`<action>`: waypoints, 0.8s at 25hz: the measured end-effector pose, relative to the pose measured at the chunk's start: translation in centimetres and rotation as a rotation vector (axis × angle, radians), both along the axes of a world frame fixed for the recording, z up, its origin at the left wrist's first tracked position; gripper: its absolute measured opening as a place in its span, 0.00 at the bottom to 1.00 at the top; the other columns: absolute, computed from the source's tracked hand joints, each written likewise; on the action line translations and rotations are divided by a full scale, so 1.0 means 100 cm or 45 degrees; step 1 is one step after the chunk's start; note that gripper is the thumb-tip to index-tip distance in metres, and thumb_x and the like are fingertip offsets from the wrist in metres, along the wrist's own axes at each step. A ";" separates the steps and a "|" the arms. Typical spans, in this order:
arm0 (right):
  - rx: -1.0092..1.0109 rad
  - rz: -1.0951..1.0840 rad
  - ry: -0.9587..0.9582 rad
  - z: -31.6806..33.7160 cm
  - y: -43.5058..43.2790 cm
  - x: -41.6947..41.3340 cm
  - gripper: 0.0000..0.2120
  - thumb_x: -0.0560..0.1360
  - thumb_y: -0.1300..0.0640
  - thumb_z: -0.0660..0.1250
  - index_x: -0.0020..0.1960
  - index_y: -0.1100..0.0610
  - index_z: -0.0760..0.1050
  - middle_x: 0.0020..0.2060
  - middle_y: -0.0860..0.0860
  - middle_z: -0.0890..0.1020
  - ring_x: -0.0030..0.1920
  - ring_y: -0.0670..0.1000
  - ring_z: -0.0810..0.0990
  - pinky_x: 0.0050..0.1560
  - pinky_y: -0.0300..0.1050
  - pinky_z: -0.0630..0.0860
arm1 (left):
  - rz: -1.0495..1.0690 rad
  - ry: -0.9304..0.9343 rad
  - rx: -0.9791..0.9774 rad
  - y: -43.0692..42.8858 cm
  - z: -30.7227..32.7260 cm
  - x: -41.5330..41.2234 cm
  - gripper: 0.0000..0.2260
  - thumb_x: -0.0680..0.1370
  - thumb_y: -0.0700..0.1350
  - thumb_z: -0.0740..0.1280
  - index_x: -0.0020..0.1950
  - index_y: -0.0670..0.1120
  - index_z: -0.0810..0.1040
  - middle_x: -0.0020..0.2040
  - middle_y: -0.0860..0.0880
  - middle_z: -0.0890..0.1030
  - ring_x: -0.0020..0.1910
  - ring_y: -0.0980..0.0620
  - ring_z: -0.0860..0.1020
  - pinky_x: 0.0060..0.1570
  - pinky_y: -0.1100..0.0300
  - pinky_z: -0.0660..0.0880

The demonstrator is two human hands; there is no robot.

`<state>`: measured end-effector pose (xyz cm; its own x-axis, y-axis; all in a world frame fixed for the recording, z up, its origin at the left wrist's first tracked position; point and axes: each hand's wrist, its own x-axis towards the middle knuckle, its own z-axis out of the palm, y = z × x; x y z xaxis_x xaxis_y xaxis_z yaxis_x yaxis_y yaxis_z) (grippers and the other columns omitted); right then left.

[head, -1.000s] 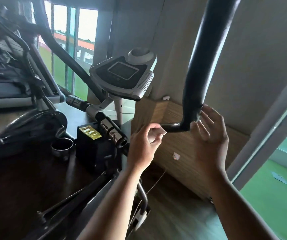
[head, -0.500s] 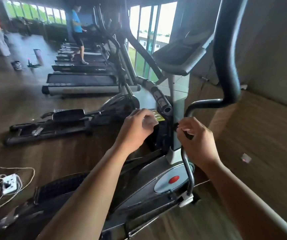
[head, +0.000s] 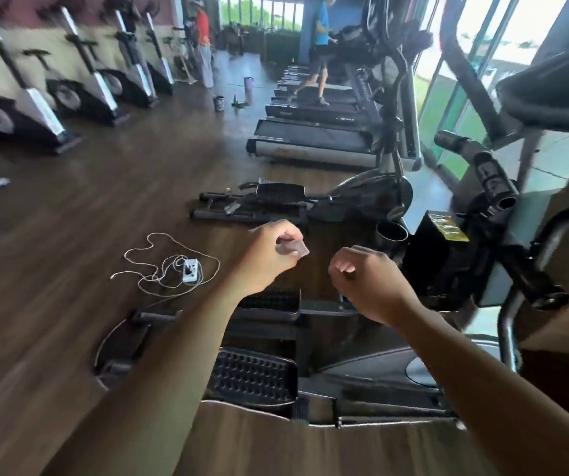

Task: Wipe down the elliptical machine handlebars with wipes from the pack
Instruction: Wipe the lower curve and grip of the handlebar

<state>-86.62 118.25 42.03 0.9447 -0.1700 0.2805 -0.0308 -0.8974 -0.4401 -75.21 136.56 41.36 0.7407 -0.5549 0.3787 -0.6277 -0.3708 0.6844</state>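
Left hand: the left hand (head: 269,255) hangs in the air over the machine, thumb and forefinger pinching a small folded wipe (head: 295,249), the other fingers curled in behind it
Right hand: the right hand (head: 372,283) is raised beside it, fingers curled in on themselves, nothing visible inside them, touching nothing
Handlebar: the curved handlebar (head: 566,214) sits at the right edge of the view, well apart from both hands
What changed: a second ago both hands were up at the bend of that bar, and half a second ago the right hand gripped its thin lower tube; now both are off it and the view has swung left toward the gym floor
Meaning for the task: that bar looks finished or set aside, and the turn suggests a move to the other side of the machine, though this is only a guess
Pack: a black box (head: 427,255) with a gold label stands by the machine's column; whether it is the wipe pack cannot be told
Nearby: a pedal (head: 252,376) lies under the left forearm, and a power strip (head: 190,269) with a loose cord lies on the floor to the left
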 end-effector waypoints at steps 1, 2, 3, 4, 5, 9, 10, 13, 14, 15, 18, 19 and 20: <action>-0.017 0.050 0.020 -0.001 0.024 0.012 0.07 0.76 0.50 0.62 0.45 0.47 0.78 0.44 0.44 0.82 0.43 0.51 0.82 0.45 0.52 0.80 | 0.052 0.009 0.001 0.030 0.001 0.003 0.07 0.74 0.41 0.74 0.51 0.48 0.81 0.48 0.56 0.85 0.49 0.57 0.82 0.51 0.59 0.79; -0.035 0.085 0.043 -0.001 0.046 0.024 0.07 0.76 0.50 0.62 0.45 0.47 0.78 0.45 0.44 0.82 0.44 0.52 0.82 0.45 0.52 0.80 | 0.106 0.025 0.008 0.059 0.000 0.008 0.07 0.74 0.40 0.73 0.50 0.49 0.81 0.47 0.57 0.85 0.49 0.58 0.82 0.50 0.61 0.78; -0.051 0.119 0.060 0.001 0.070 0.035 0.07 0.76 0.50 0.61 0.45 0.47 0.78 0.45 0.43 0.82 0.44 0.51 0.81 0.46 0.52 0.80 | 0.165 0.039 0.016 0.088 -0.001 0.014 0.07 0.74 0.40 0.73 0.49 0.51 0.81 0.47 0.57 0.85 0.49 0.57 0.82 0.51 0.61 0.77; -0.065 0.150 0.082 0.003 0.096 0.047 0.06 0.76 0.50 0.62 0.44 0.47 0.77 0.45 0.43 0.81 0.45 0.51 0.81 0.46 0.51 0.80 | 0.225 0.049 0.028 0.118 -0.003 0.020 0.08 0.73 0.41 0.73 0.48 0.52 0.81 0.47 0.56 0.85 0.49 0.56 0.82 0.52 0.60 0.77; -0.083 0.190 0.096 0.004 0.123 0.058 0.05 0.76 0.51 0.62 0.43 0.47 0.76 0.45 0.43 0.81 0.45 0.51 0.81 0.47 0.51 0.80 | 0.280 0.062 0.039 0.149 -0.004 0.025 0.07 0.73 0.43 0.72 0.48 0.54 0.80 0.47 0.56 0.84 0.48 0.55 0.82 0.53 0.57 0.78; -0.104 0.330 0.123 0.005 0.241 0.103 0.06 0.76 0.52 0.62 0.45 0.48 0.77 0.48 0.45 0.82 0.47 0.52 0.81 0.48 0.49 0.80 | 0.448 0.108 0.101 0.278 -0.009 0.049 0.07 0.69 0.49 0.68 0.46 0.55 0.77 0.45 0.57 0.84 0.46 0.56 0.82 0.51 0.51 0.79; -0.111 0.357 0.122 0.005 0.269 0.114 0.06 0.76 0.52 0.62 0.46 0.48 0.78 0.49 0.45 0.83 0.48 0.52 0.81 0.48 0.48 0.79 | 0.475 0.115 0.121 0.307 -0.010 0.055 0.06 0.70 0.48 0.69 0.45 0.54 0.77 0.44 0.57 0.84 0.44 0.56 0.82 0.51 0.51 0.80; -0.138 0.428 0.097 0.004 0.347 0.149 0.07 0.77 0.51 0.63 0.48 0.48 0.79 0.49 0.45 0.83 0.49 0.52 0.81 0.47 0.45 0.77 | 0.560 0.099 0.160 0.390 -0.010 0.073 0.08 0.72 0.41 0.71 0.47 0.52 0.77 0.43 0.56 0.85 0.43 0.54 0.82 0.50 0.52 0.80; -0.135 0.439 0.102 0.002 0.369 0.161 0.07 0.77 0.51 0.62 0.48 0.49 0.79 0.49 0.45 0.83 0.49 0.53 0.81 0.48 0.46 0.78 | 0.609 0.077 0.213 0.415 -0.009 0.078 0.08 0.72 0.40 0.71 0.47 0.52 0.78 0.45 0.54 0.86 0.44 0.52 0.82 0.49 0.54 0.79; -0.135 0.450 0.109 0.000 0.389 0.172 0.08 0.77 0.50 0.62 0.48 0.49 0.79 0.49 0.45 0.83 0.49 0.54 0.81 0.48 0.47 0.78 | 0.654 0.070 0.254 0.437 -0.008 0.082 0.08 0.72 0.40 0.71 0.49 0.50 0.79 0.47 0.53 0.85 0.45 0.50 0.82 0.49 0.56 0.78; -0.157 0.500 0.131 -0.004 0.442 0.206 0.07 0.76 0.49 0.62 0.47 0.49 0.79 0.49 0.46 0.83 0.49 0.56 0.82 0.48 0.49 0.79 | 0.743 0.044 0.277 0.497 -0.005 0.095 0.08 0.73 0.38 0.70 0.51 0.46 0.80 0.49 0.51 0.84 0.47 0.49 0.81 0.47 0.57 0.74; -0.174 0.518 0.132 -0.004 0.458 0.217 0.07 0.76 0.49 0.63 0.47 0.50 0.78 0.49 0.46 0.83 0.48 0.56 0.82 0.47 0.49 0.79 | 0.766 0.039 0.283 0.514 -0.005 0.101 0.08 0.73 0.38 0.70 0.50 0.46 0.80 0.49 0.51 0.83 0.47 0.49 0.80 0.45 0.58 0.72; -0.190 0.538 0.128 -0.004 0.471 0.227 0.06 0.76 0.50 0.64 0.46 0.50 0.78 0.48 0.46 0.83 0.48 0.57 0.82 0.46 0.49 0.79 | 0.783 0.035 0.293 0.528 -0.005 0.108 0.08 0.73 0.38 0.69 0.50 0.46 0.80 0.49 0.51 0.83 0.46 0.49 0.79 0.43 0.59 0.70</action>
<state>-63.91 165.38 41.62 0.9463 0.2710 0.1762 0.3153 -0.8939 -0.3185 -64.45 189.34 40.86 0.9564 -0.0916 0.2772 -0.2377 -0.7955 0.5574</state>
